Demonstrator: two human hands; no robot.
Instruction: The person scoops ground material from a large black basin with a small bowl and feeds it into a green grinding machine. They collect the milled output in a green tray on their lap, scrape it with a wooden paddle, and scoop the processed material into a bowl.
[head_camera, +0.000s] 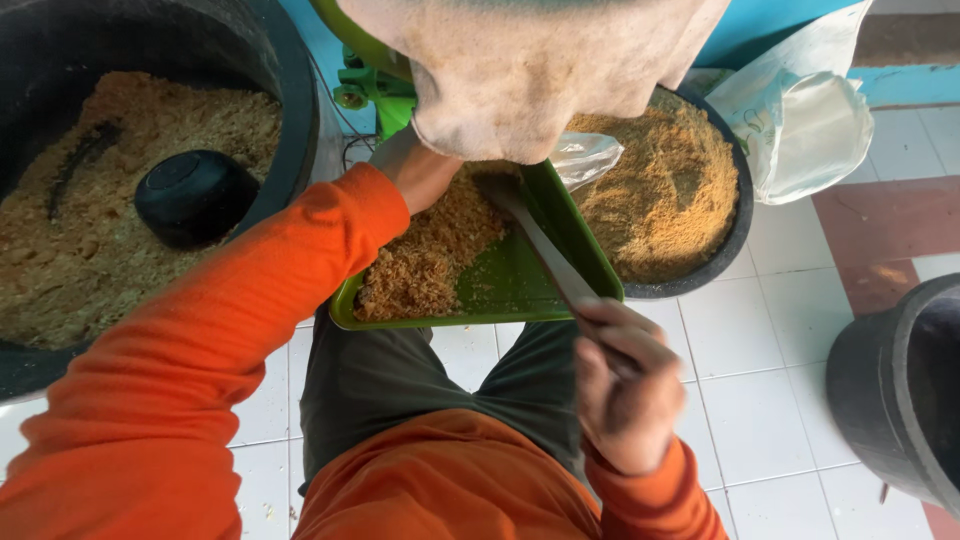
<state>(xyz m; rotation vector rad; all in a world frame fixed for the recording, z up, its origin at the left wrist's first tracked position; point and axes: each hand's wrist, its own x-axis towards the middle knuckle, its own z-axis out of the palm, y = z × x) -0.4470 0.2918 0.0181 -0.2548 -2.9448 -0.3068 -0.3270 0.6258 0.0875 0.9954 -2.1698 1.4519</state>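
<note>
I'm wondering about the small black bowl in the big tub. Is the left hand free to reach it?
Probably not at once: the left hand is tucked under the cloth sack over the green tray. The black bowl itself lies uncovered.

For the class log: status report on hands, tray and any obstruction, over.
Right hand grips flat blade. Left hand under cloth sack. Green tray half covered in brown crumbs. Sack hides tray's far end.

Bright even daylight, soft shadows; slight blur, wide-angle edge distortion.

Green tray (500, 290): smooth glossy plastic. Blade (545, 255): dull grey metal. Cloth sack (520, 70): coarse, stained. Crumb (420, 265): dry, grainy. Black tubs (290, 90): matt plastic. Floor (760, 360): glazed tile.
</note>
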